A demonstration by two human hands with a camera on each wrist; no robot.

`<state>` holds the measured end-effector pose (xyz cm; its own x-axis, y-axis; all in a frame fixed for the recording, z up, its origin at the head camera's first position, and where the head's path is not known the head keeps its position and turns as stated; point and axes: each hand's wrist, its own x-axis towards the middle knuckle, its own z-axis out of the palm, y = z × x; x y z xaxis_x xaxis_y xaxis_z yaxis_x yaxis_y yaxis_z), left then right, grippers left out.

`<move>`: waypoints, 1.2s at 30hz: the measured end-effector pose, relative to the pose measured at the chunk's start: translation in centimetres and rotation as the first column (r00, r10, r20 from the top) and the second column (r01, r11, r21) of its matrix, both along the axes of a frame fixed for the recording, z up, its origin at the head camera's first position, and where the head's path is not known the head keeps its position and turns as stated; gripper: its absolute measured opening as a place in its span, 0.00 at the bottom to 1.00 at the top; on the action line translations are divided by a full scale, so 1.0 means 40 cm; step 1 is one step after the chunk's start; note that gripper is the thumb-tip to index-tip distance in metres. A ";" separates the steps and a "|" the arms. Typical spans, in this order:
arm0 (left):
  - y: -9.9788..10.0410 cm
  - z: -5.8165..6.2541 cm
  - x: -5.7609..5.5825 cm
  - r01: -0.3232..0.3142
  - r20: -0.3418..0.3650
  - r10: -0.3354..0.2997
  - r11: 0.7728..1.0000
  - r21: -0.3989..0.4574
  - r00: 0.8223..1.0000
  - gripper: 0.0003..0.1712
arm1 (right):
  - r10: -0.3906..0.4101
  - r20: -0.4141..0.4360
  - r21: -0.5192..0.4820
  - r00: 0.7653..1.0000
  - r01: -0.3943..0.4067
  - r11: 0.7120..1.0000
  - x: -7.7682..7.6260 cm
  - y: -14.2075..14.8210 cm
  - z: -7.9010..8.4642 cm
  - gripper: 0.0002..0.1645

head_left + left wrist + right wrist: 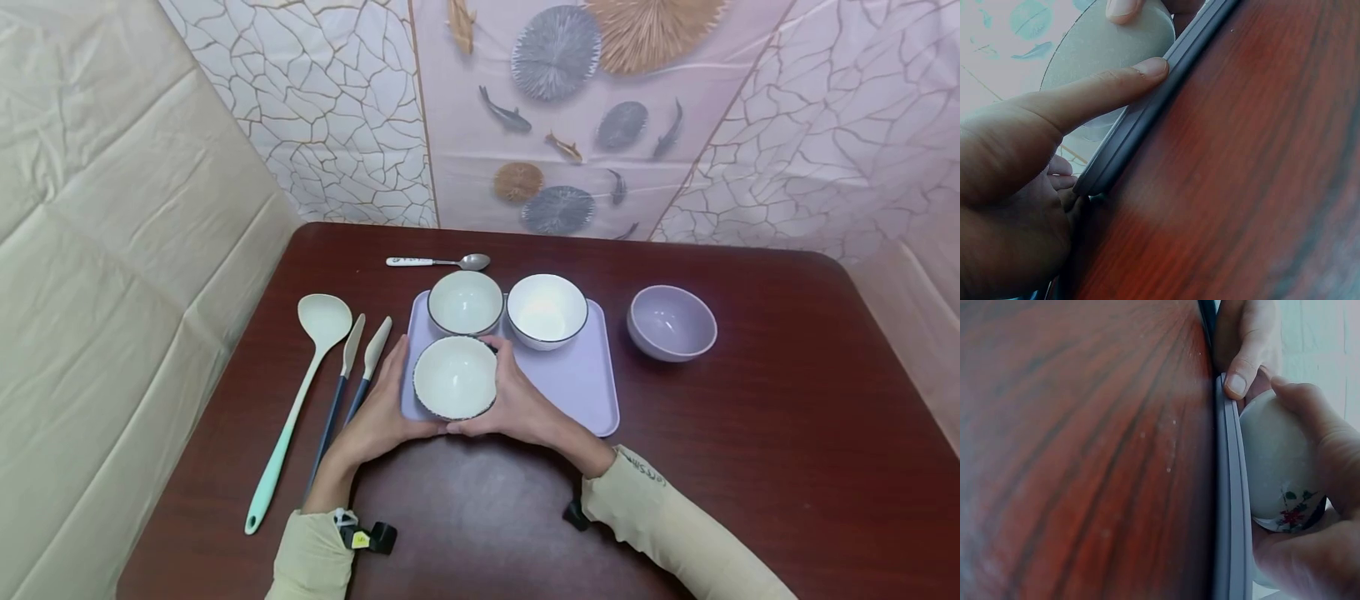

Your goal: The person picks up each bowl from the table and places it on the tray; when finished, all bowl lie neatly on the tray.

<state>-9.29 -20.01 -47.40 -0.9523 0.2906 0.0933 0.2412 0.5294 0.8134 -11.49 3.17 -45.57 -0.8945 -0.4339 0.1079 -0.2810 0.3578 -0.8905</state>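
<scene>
A lilac tray (573, 396) lies on the table with three white bowls on it. My right hand (519, 403) grips the front-left bowl (454, 379), its thumb and fingers spread round the side. A red flower print (1292, 515) shows on that bowl in the right wrist view. Around the tray's front-left corner, my left hand (384, 421) holds the edge; its thumb (1110, 90) lies on the front rim and its fingers run along the left side. Behind the gripped bowl are a dark-rimmed bowl (465, 303) and, right of it, another (547, 308).
A lilac bowl (672, 323) stands right of the tray. Left of it lie a pale green ladle (291, 408) and two knives with dark handles, one knife (345, 367) beside the other knife (373, 354). A spoon (438, 262) lies behind the tray, near the patterned backdrop.
</scene>
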 end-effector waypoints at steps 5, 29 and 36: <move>0.005 0.002 0.000 -0.001 0.010 0.001 1.000 0.003 1.000 0.79 | 0.018 -0.010 0.022 1.000 -0.018 1.000 0.002 0.009 0.004 0.79; 0.015 0.003 0.007 -0.005 0.012 0.005 1.000 0.018 1.000 0.81 | 0.030 -0.158 -0.057 0.987 -0.039 0.998 0.099 0.226 0.169 0.43; 0.010 -0.004 0.008 -0.012 0.007 0.012 1.000 0.022 1.000 0.81 | -0.134 -0.189 -0.204 0.973 0.094 0.974 0.098 0.363 0.198 0.42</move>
<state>-8.97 -19.63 -47.54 -0.9563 0.2773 0.0925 0.2290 0.5143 0.8265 -7.58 17.71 -37.63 -0.8883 -0.2837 0.3611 -0.4278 0.2252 -0.8754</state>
